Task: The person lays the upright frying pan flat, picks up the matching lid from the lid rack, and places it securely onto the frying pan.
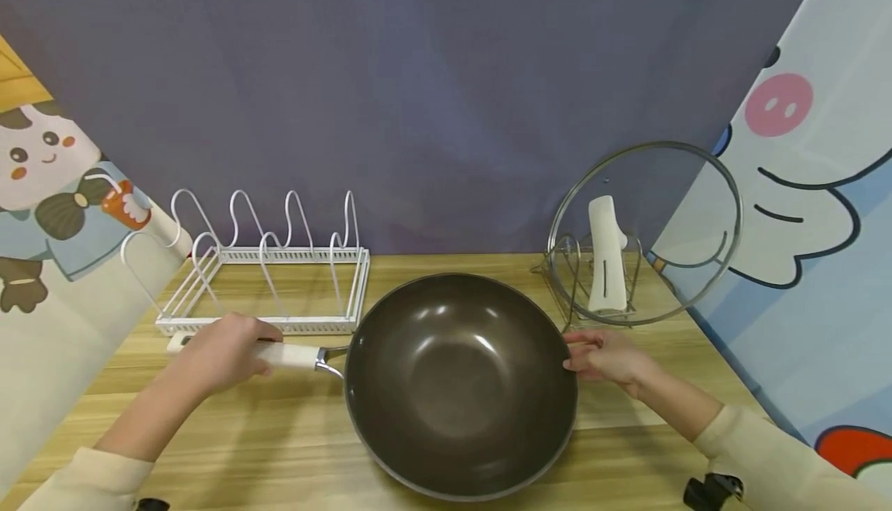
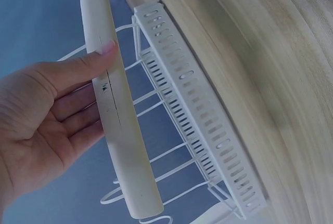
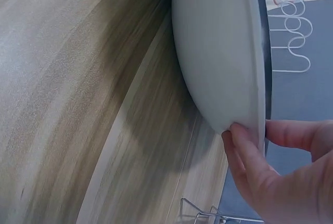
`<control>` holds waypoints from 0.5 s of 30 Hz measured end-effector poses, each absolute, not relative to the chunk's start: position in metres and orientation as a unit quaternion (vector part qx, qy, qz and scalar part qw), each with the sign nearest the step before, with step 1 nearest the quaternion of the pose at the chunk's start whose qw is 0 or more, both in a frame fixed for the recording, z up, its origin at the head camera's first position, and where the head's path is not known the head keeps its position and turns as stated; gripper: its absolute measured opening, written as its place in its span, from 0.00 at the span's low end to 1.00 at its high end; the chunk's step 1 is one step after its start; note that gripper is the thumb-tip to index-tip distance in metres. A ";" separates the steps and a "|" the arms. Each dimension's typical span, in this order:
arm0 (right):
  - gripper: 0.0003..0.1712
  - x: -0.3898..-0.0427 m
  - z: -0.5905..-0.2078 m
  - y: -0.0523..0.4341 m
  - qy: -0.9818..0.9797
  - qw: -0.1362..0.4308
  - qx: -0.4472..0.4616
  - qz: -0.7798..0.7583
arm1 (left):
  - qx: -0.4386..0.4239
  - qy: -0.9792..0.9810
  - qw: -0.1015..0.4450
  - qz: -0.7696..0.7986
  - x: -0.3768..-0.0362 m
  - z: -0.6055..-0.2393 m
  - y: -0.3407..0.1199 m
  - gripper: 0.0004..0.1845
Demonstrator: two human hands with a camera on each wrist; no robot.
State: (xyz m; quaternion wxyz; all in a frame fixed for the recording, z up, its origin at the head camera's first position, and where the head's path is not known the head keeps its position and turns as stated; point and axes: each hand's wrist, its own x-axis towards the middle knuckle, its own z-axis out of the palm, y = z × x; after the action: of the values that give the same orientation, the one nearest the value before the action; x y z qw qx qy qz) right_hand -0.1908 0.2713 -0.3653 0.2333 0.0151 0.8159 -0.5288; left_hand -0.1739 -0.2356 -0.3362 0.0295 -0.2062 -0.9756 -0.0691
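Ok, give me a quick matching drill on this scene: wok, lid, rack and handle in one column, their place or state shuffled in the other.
Things:
1. wok
2. lid
3. rack
4. handle

Places or states:
A. gripped by the left hand
B. upright in a wire stand, back right
C. empty, back left
D. rim pinched by the right hand

Pairs: 1-D, 2-B, 3-C, 4-A

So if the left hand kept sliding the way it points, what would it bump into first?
The left hand points along the white handle toward the pan, so it would probably meet the metal bracket joining the handle to the pan first, then the pan's rim.
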 end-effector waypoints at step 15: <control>0.37 -0.189 -0.369 0.274 0.797 0.234 0.010 -0.556 | -0.213 -0.973 0.057 -0.070 -0.181 -0.339 -0.236 0.17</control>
State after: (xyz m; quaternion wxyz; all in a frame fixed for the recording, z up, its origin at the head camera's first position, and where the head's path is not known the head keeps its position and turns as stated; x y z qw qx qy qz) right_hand -0.1894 0.2739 -0.3692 0.2343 0.0099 0.7972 -0.5563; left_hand -0.1811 -0.2360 -0.3393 0.0571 -0.2135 -0.9728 -0.0701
